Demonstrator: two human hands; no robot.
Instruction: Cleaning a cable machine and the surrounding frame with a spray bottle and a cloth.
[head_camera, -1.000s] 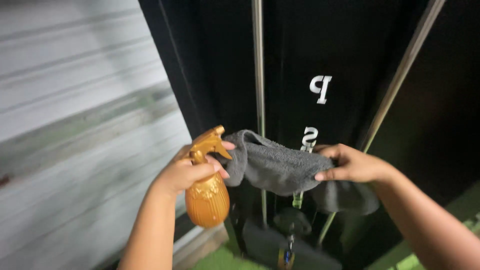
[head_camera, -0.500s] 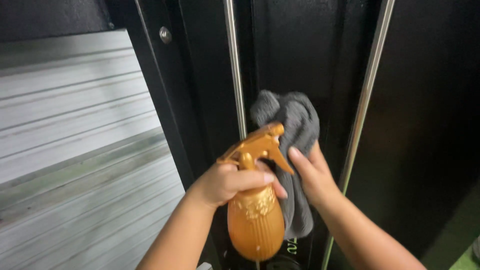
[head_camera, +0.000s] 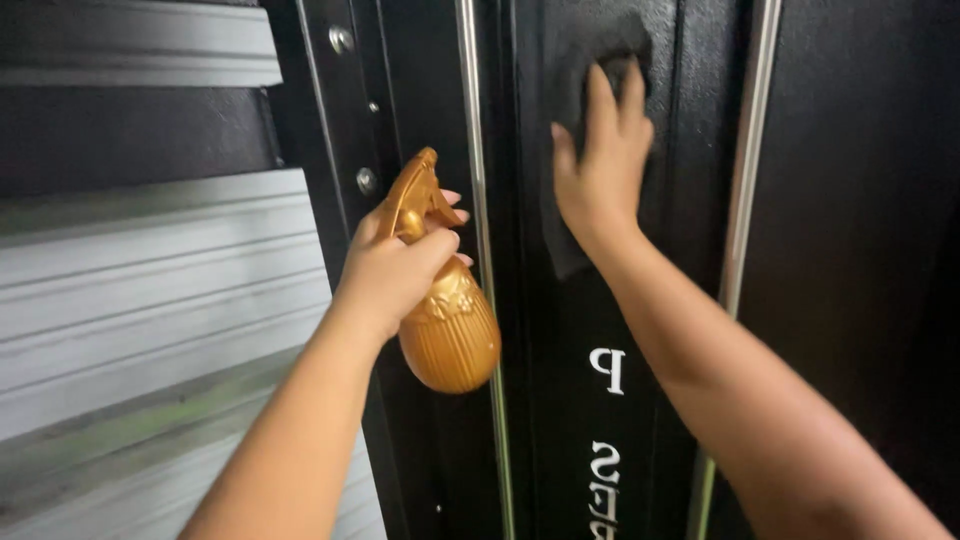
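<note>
My left hand (head_camera: 395, 265) grips a gold spray bottle (head_camera: 448, 330) by its neck, the nozzle pointing up toward the black upright panel (head_camera: 600, 300). My right hand (head_camera: 600, 160) presses a dark grey cloth (head_camera: 585, 50) flat against that panel, high up between two thin metal rods. The cloth shows above my fingers and hangs down below my palm. White letters run down the panel under my right forearm.
A silver rod (head_camera: 478, 250) stands just right of the bottle, and another rod (head_camera: 742, 200) runs right of my right arm. The black frame (head_camera: 340, 120) carries several round bolts. A grey ribbed shutter wall (head_camera: 150, 300) fills the left.
The view tilted upward. My right hand slid the cloth up the panel to near the top. My left hand raised the bottle and tipped its nozzle upward.
</note>
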